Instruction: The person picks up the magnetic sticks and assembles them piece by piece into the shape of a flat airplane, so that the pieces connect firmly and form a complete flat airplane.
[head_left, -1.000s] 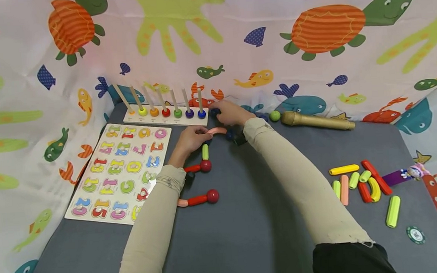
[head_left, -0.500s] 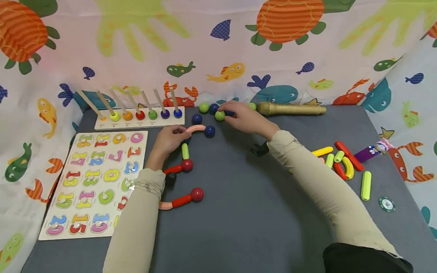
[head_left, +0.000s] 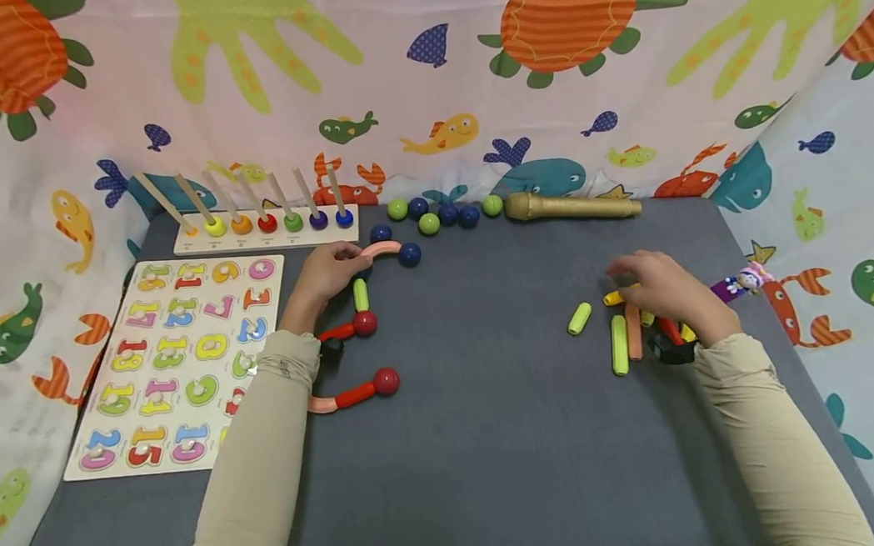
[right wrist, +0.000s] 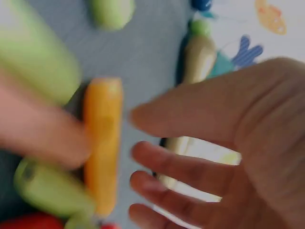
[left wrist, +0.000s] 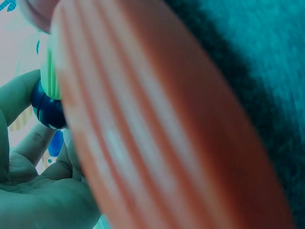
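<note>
My left hand (head_left: 325, 280) holds a dark blue ball (left wrist: 47, 112) in its fingers, at the corner of a chain of magnetic sticks and balls. From that ball a curved pink stick (head_left: 381, 248) runs to another blue ball (head_left: 409, 254), and a green stick (head_left: 361, 295) runs down to a red ball (head_left: 365, 322). Part of the chain is behind my left wrist. My right hand (head_left: 664, 292) hovers with parted fingers over the loose sticks. In the right wrist view its fingertips are near a yellow-orange stick (right wrist: 102, 148), apart from it.
Several blue and green balls (head_left: 429, 223) lie at the back by a gold microphone (head_left: 576, 205). A peg board (head_left: 270, 239) and a number puzzle (head_left: 180, 364) are at the left. A second red ball (head_left: 387, 381) ends a red stick (head_left: 355, 394) in front.
My right hand has left the balls at the back and moved right and nearer, over the loose sticks. The left hand stays on the chain. The head view has shifted right.
</note>
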Motion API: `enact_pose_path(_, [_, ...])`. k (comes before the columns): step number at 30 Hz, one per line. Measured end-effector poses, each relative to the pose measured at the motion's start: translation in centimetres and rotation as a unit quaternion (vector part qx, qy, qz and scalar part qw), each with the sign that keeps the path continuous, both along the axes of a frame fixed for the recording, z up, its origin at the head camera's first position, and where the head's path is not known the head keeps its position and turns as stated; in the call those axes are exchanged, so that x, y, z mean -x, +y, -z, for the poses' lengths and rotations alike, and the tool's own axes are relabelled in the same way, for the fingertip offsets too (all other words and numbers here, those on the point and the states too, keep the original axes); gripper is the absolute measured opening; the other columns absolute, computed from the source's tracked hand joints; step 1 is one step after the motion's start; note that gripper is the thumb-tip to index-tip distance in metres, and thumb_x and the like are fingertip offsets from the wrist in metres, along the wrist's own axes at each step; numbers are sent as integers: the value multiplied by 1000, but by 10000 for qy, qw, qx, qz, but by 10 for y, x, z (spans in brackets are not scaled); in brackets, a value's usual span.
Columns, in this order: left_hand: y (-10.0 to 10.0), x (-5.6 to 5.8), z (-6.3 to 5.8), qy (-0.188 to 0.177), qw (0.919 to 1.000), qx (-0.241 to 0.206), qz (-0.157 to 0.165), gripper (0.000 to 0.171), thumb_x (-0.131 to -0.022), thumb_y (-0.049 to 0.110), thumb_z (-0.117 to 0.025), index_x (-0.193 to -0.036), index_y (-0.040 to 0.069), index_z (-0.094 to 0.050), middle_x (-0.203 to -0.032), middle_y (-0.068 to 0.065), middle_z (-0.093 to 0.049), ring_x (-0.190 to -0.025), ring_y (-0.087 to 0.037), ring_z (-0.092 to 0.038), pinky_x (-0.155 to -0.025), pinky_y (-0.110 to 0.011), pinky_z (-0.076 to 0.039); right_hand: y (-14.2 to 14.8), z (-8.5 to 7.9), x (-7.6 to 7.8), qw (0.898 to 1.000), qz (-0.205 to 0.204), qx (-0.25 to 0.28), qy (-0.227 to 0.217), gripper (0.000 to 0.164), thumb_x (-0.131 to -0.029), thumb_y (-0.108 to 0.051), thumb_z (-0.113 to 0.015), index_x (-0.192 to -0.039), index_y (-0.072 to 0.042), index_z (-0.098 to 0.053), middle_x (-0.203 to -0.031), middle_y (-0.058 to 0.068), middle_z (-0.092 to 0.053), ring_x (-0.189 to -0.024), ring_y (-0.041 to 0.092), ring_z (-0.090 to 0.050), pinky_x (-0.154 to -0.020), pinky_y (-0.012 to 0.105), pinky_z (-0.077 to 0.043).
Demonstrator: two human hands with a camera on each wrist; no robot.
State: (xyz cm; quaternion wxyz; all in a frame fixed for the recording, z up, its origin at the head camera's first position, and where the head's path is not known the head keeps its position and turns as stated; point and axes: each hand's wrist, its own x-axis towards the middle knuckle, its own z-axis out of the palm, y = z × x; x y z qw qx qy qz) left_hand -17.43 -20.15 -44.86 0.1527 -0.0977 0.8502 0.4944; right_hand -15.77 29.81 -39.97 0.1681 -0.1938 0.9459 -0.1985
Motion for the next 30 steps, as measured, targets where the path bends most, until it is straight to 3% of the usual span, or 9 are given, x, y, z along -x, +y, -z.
enact_pose_path(5, [-6, 0, 0, -11, 10000, 30, -87, 41, -107, 30, -68, -138, 3, -67, -130, -18, -59, -111, -32, -52, -87, -36, -42, 12, 14, 4, 9995, -47, -267, -135, 29, -90, 2, -72, -119, 7, -74, -118, 26, -68, -105, 44, -57, -89, 57, -49])
enact_pose_path(11, [-6, 1, 6, 153, 9999, 75, -25, 40, -107, 30, -68, -135, 2, -69, -126, -18, -62, -106, -31, -54, -85, -35, -44, -4, 21, 17, 9992, -37, -223, 326, 18, -96, -3, -73, -112, 6, -74, -98, 16, -71, -90, 36, -60, -83, 55, -50])
enact_pose_path(15, [-4, 2, 5, 145, 9998, 118, -7, 39, -107, 30, -69, -135, 4, -70, -126, -18, -63, -105, -31, -54, -85, -36, -44, -35, 20, 24, 9983, 82, 136, 553, 19, -99, -7, -75, -113, 5, -73, -93, 14, -70, -83, 30, -62, -76, 48, -52])
enact_pose_path(20, [-3, 2, 3, 196, 9997, 149, -3, 35, -106, 29, -68, -131, 4, -70, -122, -16, -61, -106, -31, -53, -88, -38, -41, -86, 19, 36, 9962, -123, 543, 671, 20, -100, -8, -74, -115, 5, -74, -98, 17, -73, -86, 30, -66, -77, 48, -55])
enact_pose_path(30, [-1, 0, 5, 207, 9997, 88, -42, 35, -106, 31, -69, -130, 7, -71, -120, -15, -62, -103, -30, -54, -83, -36, -42, -176, 26, 41, 9889, -624, 1323, -247, 20, -103, -14, -73, -117, 1, -73, -102, 13, -74, -86, 24, -69, -78, 41, -58])
